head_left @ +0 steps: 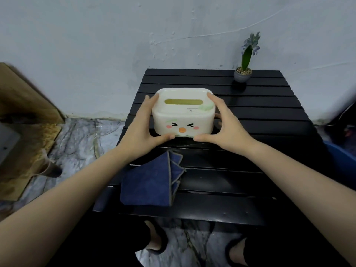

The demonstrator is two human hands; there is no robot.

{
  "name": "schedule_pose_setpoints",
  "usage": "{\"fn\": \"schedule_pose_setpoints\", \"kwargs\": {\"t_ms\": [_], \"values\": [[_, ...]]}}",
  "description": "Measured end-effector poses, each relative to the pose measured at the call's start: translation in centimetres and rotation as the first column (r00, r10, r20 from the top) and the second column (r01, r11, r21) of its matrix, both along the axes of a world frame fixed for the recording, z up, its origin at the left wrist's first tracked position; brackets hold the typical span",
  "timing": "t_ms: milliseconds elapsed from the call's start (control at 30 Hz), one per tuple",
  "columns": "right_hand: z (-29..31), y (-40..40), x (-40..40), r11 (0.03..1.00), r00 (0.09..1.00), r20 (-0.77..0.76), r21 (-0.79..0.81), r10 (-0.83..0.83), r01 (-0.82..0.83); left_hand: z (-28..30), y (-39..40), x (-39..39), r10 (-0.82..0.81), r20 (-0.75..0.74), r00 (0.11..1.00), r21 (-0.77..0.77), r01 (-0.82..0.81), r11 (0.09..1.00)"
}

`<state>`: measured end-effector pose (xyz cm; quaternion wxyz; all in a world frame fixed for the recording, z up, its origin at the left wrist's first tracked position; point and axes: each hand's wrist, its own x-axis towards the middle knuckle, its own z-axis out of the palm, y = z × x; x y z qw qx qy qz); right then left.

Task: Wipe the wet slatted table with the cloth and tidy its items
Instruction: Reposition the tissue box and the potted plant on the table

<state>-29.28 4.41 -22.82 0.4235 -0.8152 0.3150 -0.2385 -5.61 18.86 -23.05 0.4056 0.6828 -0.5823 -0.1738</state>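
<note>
The tissue box [183,114] sat mid-table, clasped between the left hand [139,125] and right hand [227,125] — the tidying step, by the look of it. The folded cloth [148,182] lay just below the left wrist. Bare slats [269,110] stretched beyond the right hand toward the potted plant [243,74] — room to slide the box back, short of the far edge.

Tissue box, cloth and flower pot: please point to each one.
tissue box [183,120], head view, front wall above the face.
cloth [146,182], head view, middle of the folded top.
flower pot [241,76], head view, grey side.
</note>
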Motion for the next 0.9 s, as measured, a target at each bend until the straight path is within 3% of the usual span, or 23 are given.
{"fn": "schedule_pose_setpoints", "kwargs": {"t_ms": [100, 233, 433, 533, 667, 767, 900], "values": [[1.1, -0.7, -1.5, 0.998, 0.999, -0.031, -0.058, -0.035, 0.033, 2.1, 0.0, -0.6, 0.093, 0.169, 0.981, -0.129, -0.072, 0.989], [2.5, -3.0, -3.9, 0.970, 0.982, -0.016, -0.161, -0.189, 0.184, 5.1, -1.2, -3.5, 0.162, 0.269, 0.949, -0.317, -0.072, 0.946], [3.6, -8.6, -5.3, 0.897, 0.942, -0.126, -0.367, -0.311, 0.247, 6.9, -5.7, -11.6, 0.007, 0.296, 0.955, -0.389, 0.113, 0.914], [3.8, -12.0, -5.1, 0.879, 0.911, -0.208, -0.407, -0.356, 0.250, 5.8, -8.6, -15.2, -0.079, 0.361, 0.929, -0.286, 0.191, 0.939], [3.5, -16.4, -4.2, 0.881, 0.846, -0.363, -0.416, -0.389, 0.227, 2.9, -12.3, -18.0, -0.188, 0.452, 0.872, -0.001, 0.212, 0.977], [2.8, -19.0, -2.9, 0.906, 0.808, -0.463, -0.377, -0.365, 0.193, 0.7, -14.7, -18.5, -0.229, 0.522, 0.822, 0.166, 0.165, 0.972], [1.6, -21.7, -0.8, 0.927, 0.780, -0.528, -0.331, -0.335, 0.174, -1.5, -16.7, -18.5, -0.217, 0.575, 0.789, 0.273, 0.065, 0.960]]}}
